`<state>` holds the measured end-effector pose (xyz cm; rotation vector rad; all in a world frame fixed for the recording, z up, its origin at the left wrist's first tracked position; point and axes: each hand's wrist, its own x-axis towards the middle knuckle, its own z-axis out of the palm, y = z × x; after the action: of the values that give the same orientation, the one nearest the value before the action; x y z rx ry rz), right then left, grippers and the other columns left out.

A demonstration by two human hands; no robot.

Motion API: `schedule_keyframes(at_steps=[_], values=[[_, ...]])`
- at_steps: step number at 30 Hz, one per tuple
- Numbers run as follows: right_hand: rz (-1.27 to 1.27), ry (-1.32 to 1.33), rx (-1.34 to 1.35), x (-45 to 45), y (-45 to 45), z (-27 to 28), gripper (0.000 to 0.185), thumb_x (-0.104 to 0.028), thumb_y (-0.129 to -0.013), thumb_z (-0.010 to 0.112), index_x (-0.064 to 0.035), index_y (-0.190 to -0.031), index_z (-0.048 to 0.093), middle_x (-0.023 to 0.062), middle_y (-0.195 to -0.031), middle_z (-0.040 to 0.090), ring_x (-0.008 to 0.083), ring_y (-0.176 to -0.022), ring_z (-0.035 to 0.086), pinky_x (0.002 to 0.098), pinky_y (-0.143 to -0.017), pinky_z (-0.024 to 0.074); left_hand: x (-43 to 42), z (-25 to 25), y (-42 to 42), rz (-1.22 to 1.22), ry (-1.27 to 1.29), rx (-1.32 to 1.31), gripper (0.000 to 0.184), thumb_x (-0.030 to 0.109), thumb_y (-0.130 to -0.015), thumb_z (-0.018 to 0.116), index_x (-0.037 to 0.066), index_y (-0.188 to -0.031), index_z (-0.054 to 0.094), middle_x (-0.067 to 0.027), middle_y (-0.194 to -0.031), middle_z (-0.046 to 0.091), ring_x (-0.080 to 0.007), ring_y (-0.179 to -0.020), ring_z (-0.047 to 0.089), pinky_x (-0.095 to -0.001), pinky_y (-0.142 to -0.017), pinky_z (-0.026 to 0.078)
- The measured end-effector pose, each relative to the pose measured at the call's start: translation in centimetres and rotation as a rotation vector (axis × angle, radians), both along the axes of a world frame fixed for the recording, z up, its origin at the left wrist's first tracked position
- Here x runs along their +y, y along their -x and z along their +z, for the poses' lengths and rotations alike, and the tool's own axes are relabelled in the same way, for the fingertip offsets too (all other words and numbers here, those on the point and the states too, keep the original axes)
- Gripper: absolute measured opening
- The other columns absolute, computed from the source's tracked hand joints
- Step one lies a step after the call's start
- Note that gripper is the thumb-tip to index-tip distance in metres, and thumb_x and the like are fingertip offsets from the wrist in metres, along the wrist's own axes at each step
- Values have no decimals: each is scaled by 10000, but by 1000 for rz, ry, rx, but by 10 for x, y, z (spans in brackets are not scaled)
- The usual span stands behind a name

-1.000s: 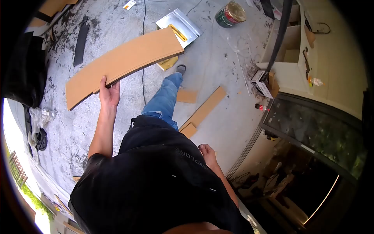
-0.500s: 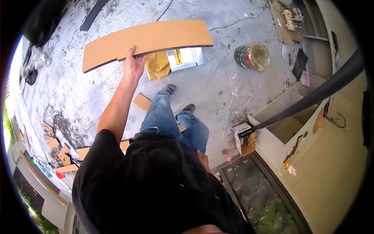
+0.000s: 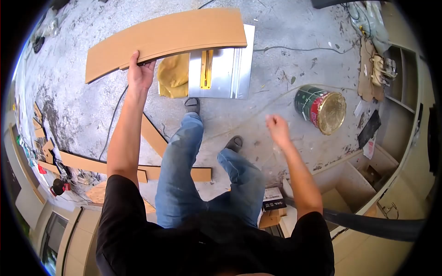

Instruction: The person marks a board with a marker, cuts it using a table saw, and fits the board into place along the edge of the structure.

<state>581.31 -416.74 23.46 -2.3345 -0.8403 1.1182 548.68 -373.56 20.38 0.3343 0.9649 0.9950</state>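
Note:
A long brown laminate plank with a dark lower edge is gripped in my left hand, thumb on its upper face and fingers underneath. It is held out over a table saw with a silver top and a yellow insert, hiding part of it. Against the saw's left side sits a yellow bag. My right hand is in the air between the saw and a green paint bucket, its fingers curled in and nothing visible in them.
More brown planks lie on the floor around my legs, with offcuts at far left. A cable crosses behind the saw. At right stand open cabinets, with a small box near my right leg.
My right hand has risen from beside my thigh and swung forward to the right. The view has shifted, bringing more of the saw into sight. My left hand still holds the plank.

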Motion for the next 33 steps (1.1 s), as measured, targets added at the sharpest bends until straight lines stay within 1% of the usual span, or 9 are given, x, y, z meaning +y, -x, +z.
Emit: schedule_keyframes(at_steps=[3, 4, 5, 10, 12, 16, 19, 29, 33], values=[[-41, -283, -326, 130, -108, -126, 379, -359, -1012, 612, 7, -938, 679, 85, -774, 670, 172, -736, 612, 346, -700, 495, 5, -95, -8, 46, 17, -30, 400, 267, -1042, 573, 39, -1365, 515, -126, -1356, 625, -301, -1250, 620, -480, -1111, 490], [-64, -293, -279, 181, -127, -140, 390, -384, -1004, 622, -6, -1059, 702, 183, -946, 729, 313, -896, 697, 406, -836, 529, 9, -125, -7, 47, 14, -68, 395, 247, -1036, 580, 36, -1363, 511, -131, -1352, 628, -308, -1241, 625, -489, -1116, 489], [-44, -297, -405, 227, -146, -165, 382, -377, -1002, 620, -13, -1081, 703, 186, -985, 739, 336, -944, 706, 417, -855, 533, 12, -149, -8, 60, 8, -64, 395, 247, -1036, 580, 36, -1363, 511, -131, -1352, 628, -308, -1241, 625, -489, -1116, 489], [164, -514, -609, 396, -200, -259, 522, -481, -1005, 569, 4, -1160, 682, 167, -1025, 736, 279, -959, 698, 376, -892, 522, 24, -231, -18, 62, -57, -153, 385, 240, -1026, 614, 28, -1336, 527, -127, -1331, 639, -274, -1243, 626, -454, -1110, 501], [402, -330, -510, 442, -221, -299, 582, -528, -1005, 534, 2, -1199, 678, 145, -1043, 733, 263, -961, 692, 367, -908, 519, 27, -249, -21, 67, -80, -179, 386, 232, -1018, 633, 30, -1329, 528, -127, -1316, 633, -278, -1226, 623, -459, -1107, 504], [336, 247, -12, 452, -183, -279, 478, -421, -964, 574, -58, -1257, 684, 118, -1241, 721, 243, -1059, 714, 410, -971, 509, 27, -272, -27, 97, -148, -180, 419, 235, -1013, 643, 30, -1350, 504, -130, -1333, 613, -283, -1248, 601, -469, -1104, 506], [313, 382, 126, 453, -179, -277, 469, -423, -968, 552, -40, -1198, 694, 127, -1150, 755, 238, -944, 757, 408, -907, 591, 24, -279, -25, 106, -171, -178, 449, 228, -1008, 650, 20, -1367, 479, -136, -1343, 600, -294, -1259, 591, -481, -1114, 498], [265, 243, 121, 450, -190, -292, 498, -413, -983, 518, -16, -1247, 663, 144, -1139, 745, 253, -871, 758, 411, -835, 616, 2, -282, -61, 98, -139, -221, 553, 225, -1004, 672, 19, -1441, 403, -174, -1416, 522, -332, -1339, 511, -517, -1209, 386], [261, -43, -45, 447, -197, -296, 472, -392, -1000, 539, -8, -1241, 671, 119, -1107, 751, 220, -955, 728, 365, -892, 572, -5, -299, -72, 62, -162, -303, 580, 230, -1011, 669, -8, -1449, 373, -197, -1428, 505, -346, -1362, 492, -533, -1220, 379]])
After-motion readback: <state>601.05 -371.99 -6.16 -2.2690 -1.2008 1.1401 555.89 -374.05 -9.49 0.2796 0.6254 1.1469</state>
